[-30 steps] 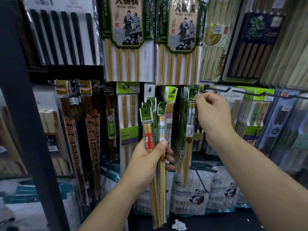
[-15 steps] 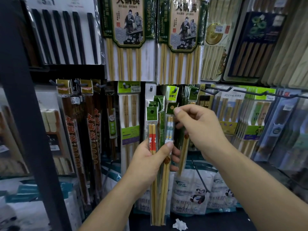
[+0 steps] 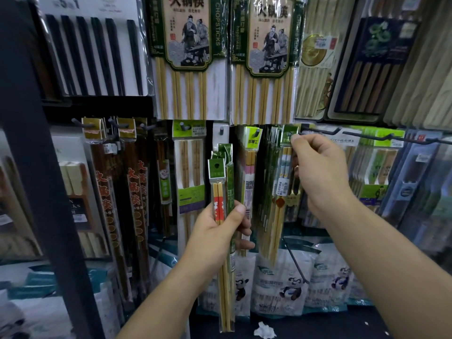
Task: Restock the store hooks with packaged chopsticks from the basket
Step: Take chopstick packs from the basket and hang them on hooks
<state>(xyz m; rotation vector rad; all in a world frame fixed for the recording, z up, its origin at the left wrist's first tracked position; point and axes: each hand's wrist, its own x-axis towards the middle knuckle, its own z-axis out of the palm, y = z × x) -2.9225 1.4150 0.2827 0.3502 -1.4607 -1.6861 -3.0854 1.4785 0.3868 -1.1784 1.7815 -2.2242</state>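
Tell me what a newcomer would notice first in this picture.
Dead centre, the left hand grips a bundle of packaged chopsticks, a red-banded pair in front. Just right of it, the right hand pinches the green header of another pack, held up among the hanging stock. Above both hang two big green-bordered chopstick packs with illustrated figures.

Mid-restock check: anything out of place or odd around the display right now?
Two things. A crumpled white paper scrap lies on the dark surface below the black wire hooks, like litter. A thin black metal rod leans diagonally across the white panda-printed bags, not mounted like those hooks.
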